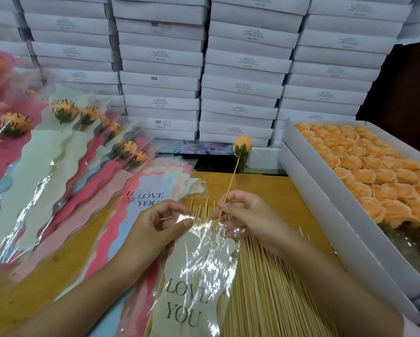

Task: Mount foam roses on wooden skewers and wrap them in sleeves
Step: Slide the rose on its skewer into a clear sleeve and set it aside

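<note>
1. At the far left, wrapped roses (65,113) lie fanned across the table (277,188). Each is an orange bloom on a stick inside a pink, cream or blue sleeve printed "LOVE YOU".
2. Just right of them lies a stack of empty sleeves (150,190) in pink, blue and cream, their wavy tops pointing away from the person.
3. The left hand (155,222) hovers over that stack with its fingers curled. Thumb and fingertips pinch the clear top edge of one sleeve.
4. That cream sleeve (194,276) runs from the left hand toward the person, printed side up. It lies partly over the stack and partly over the loose skewers, and its clear film is crinkled and shiny.
5. The loose skewers (265,276) form a broad flat pile on the table, under and to the right of the cream sleeve.
6. The right hand (248,215) pinches a single skewer (232,181) between thumb and forefinger, the other fingers loosely curled.
   - The skewer tilts up and to the right.
   - A foam rose (242,145), orange with a green base, sits on its upper tip.
   - Its lower end reaches the sleeve's clear mouth; I cannot tell whether it is inside.
7. On the right, a long white box (301,171) holds rows of orange foam roses (374,171) packed close together.
8. Behind everything, flat white cartons (245,62) are stacked in columns.
</note>
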### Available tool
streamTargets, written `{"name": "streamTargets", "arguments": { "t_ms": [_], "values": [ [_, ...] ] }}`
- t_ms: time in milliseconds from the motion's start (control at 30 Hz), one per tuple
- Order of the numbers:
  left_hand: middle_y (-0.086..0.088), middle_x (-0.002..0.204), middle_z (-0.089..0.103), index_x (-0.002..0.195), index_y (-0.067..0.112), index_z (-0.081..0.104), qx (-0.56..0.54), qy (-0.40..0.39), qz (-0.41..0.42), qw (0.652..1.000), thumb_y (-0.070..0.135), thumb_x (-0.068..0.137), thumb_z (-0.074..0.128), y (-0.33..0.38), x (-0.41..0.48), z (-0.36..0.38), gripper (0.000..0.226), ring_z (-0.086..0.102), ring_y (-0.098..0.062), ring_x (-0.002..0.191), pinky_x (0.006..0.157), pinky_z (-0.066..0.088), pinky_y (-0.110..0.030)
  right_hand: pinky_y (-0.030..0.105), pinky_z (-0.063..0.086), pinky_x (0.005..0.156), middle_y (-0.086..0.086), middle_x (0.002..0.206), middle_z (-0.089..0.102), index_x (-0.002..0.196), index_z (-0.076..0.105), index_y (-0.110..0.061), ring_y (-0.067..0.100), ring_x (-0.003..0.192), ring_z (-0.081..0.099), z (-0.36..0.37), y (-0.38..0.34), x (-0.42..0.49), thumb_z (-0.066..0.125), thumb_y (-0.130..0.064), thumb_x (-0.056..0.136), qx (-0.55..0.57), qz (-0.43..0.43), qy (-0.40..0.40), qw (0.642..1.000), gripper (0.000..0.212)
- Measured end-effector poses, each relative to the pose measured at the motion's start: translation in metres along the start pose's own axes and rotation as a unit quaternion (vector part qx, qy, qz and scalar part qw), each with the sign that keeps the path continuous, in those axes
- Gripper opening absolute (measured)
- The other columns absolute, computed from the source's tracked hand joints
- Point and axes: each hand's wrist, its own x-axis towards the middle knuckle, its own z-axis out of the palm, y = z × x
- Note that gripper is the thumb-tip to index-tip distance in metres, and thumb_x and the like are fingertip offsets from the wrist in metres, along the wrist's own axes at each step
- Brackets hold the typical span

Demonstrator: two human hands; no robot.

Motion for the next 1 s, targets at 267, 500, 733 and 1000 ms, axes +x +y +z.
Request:
{"name": "streamTargets", "arguments": {
  "t_ms": [267, 500, 733, 1000],
  "values": [
    [-0.013, 0.115, 0.068, 0.114, 0.021, 0.071, -0.147, -0.102, -0.106, 0.978, 0.029, 0.079, 0.071, -0.002, -0.001, -0.005, 0.035, 0.063, -0.033, 0.099, 0.079, 0.053, -0.03, 0.034, 0.057, 0.066, 0.0, 0.091, 0.076, 0.104, 0.063, -0.018, 0.023, 0.078, 0.074, -0.015, 0.0, 0.006, 0.058, -0.015, 0.097, 0.049, -0.058, 0.098, 0.992, 0.009],
    [-0.017, 0.11, 0.072, 0.105, 0.011, 0.074, -0.072, -0.2, -0.157, 0.965, 0.026, 0.074, 0.082, 0.0, -0.008, -0.004, 0.036, 0.071, -0.028, 0.097, 0.08, 0.057, -0.032, 0.024, 0.056, 0.063, -0.002, 0.088, 0.075, 0.113, 0.064, -0.021, 0.02, 0.082, 0.073, -0.024, -0.003, 0.008, 0.06, -0.011, 0.095, 0.089, -0.11, 0.143, 0.98, 0.021],
    [-0.047, 0.114, 0.054, 0.112, -0.011, 0.06, -0.031, -0.155, -0.189, 0.969, 0.023, 0.061, 0.092, 0.004, -0.014, 0.001, 0.068, 0.055, -0.058, 0.107, 0.099, 0.033, -0.074, 0.027, 0.047, 0.071, -0.003, 0.092, 0.075, 0.112, 0.064, -0.027, 0.02, 0.088, 0.072, -0.024, -0.003, 0.008, 0.061, -0.017, 0.095, 0.041, -0.135, 0.142, 0.98, 0.02],
    [-0.051, 0.113, 0.049, 0.111, -0.014, 0.058, -0.025, -0.166, -0.19, 0.967, 0.017, 0.065, 0.088, 0.01, -0.015, 0.001, 0.063, 0.052, -0.065, 0.104, 0.096, 0.038, -0.073, 0.022, 0.053, 0.061, -0.008, 0.097, 0.075, 0.131, 0.054, -0.018, 0.006, 0.08, 0.071, -0.027, -0.01, 0.009, 0.052, -0.016, 0.1, 0.063, -0.151, 0.2, 0.966, 0.032]
  ]
}}
